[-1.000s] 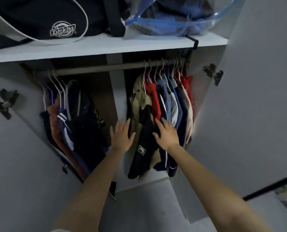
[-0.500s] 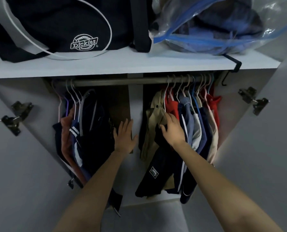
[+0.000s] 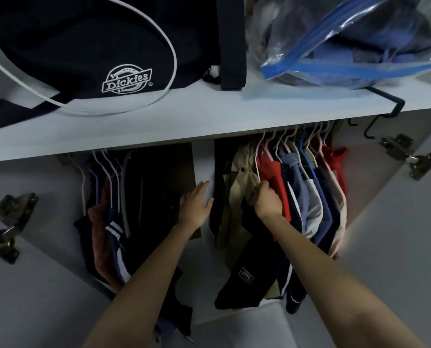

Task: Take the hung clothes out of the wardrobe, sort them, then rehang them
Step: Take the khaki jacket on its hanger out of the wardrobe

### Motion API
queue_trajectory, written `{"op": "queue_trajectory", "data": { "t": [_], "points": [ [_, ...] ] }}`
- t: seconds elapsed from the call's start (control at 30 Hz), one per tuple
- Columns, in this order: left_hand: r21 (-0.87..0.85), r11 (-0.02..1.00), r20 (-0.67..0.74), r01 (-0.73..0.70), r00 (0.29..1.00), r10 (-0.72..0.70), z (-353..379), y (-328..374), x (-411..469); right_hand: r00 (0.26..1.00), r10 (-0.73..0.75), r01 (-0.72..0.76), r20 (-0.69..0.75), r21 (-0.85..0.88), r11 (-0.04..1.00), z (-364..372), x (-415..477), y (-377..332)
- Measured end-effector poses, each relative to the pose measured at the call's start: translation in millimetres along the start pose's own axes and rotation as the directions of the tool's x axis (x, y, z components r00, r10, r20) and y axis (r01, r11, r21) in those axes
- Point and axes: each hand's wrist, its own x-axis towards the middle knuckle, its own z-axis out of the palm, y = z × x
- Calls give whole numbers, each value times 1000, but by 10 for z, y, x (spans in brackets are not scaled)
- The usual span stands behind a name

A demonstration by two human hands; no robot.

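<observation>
I am clamping my right hand [image 3: 268,200] on the hung clothes [image 3: 297,192]; left hand [image 3: 195,205] lying flat against the divider [image 3: 203,159]. Risk: tugging fabric may be unhooking neighbouring hangers [image 3: 284,144].

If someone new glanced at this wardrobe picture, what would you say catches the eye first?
Probably the black Dickies bag on the top shelf, left, beside a clear zip bag with a blue seal. Below, the right hand grips into the right-hand bunch of hung clothes, between a beige garment and a red shirt, while the left hand lies open at the white divider.
</observation>
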Motion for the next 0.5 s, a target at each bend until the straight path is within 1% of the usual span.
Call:
{"op": "queue_trajectory", "data": {
  "t": [0.07,0.13,0.2,0.33,0.43,0.5],
  "points": [
    [-67,998,27,-13,1000,15,-32,-42,45,999,2,-1,-37,14,1000,-25,26,-39],
    [-77,997,35,-23,999,26,-64,-77,95,998,17,-14,-67,44,999,-40,45,-69],
    [-90,995,30,-36,999,39,-88,-81,138,993,72,-61,-97,105,993,-51,39,-94],
    [-178,981,33,-83,995,90,-104,-13,215,971,178,-139,-162,227,964,-119,-16,-142],
    [-202,973,40,-109,992,119,-99,17,303,952,202,-138,-229,267,954,-204,-33,-196],
    [-239,966,52,-101,992,117,-100,45,362,952,177,-109,-251,262,959,-268,-36,-205]
  ]
}}
